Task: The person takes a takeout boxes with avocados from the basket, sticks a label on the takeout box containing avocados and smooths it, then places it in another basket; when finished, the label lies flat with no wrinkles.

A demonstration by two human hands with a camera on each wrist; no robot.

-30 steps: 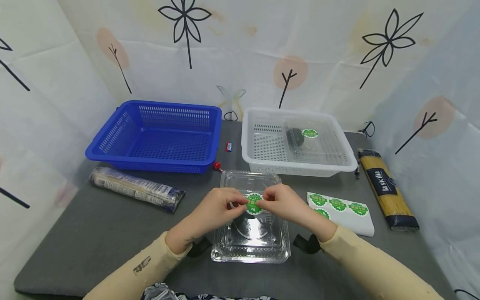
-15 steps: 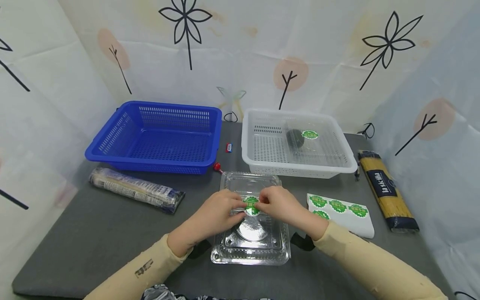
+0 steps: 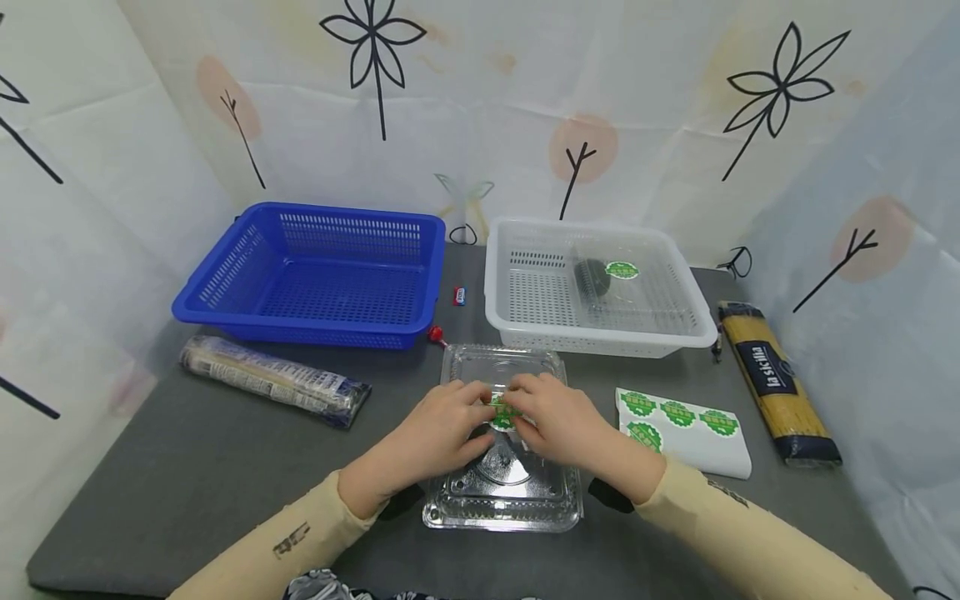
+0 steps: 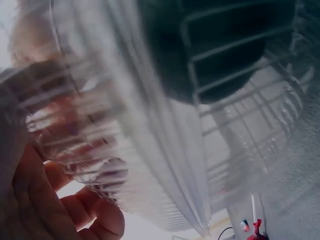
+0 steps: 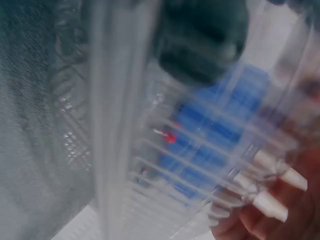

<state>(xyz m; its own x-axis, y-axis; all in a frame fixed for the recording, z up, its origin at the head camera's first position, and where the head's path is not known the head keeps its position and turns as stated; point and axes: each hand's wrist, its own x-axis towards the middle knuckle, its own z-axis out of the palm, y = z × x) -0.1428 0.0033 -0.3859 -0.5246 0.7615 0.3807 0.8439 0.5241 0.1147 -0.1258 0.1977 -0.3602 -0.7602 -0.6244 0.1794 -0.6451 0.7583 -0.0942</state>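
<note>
A clear plastic clamshell box (image 3: 502, 504) lies closed on the grey table, with a round green-and-white sticker (image 3: 501, 412) on its lid. From the left, my left hand (image 3: 441, 427) rests its fingertips on the sticker's edge. My right hand (image 3: 561, 421) touches the opposite edge, its fingers spread and slightly bent. Parts of the sticker are hidden under the fingers. Through the box wall, the left wrist view shows a dark rounded object (image 4: 220, 55) inside; the right wrist view shows the same dark object (image 5: 202, 42).
Behind stand a blue basket (image 3: 300, 329) and a white basket (image 3: 600, 340) holding another stickered clear box (image 3: 637, 296). A sticker sheet (image 3: 697, 446) and a spaghetti pack (image 3: 780, 392) lie right, a noodle pack (image 3: 273, 379) left. A red lollipop (image 3: 436, 334) and small wrapped candy (image 3: 459, 296) lie between.
Both hands pinched the sticker above the lid a second ago. They have lowered it onto the lid, and their fingers have spread out over its edges.
</note>
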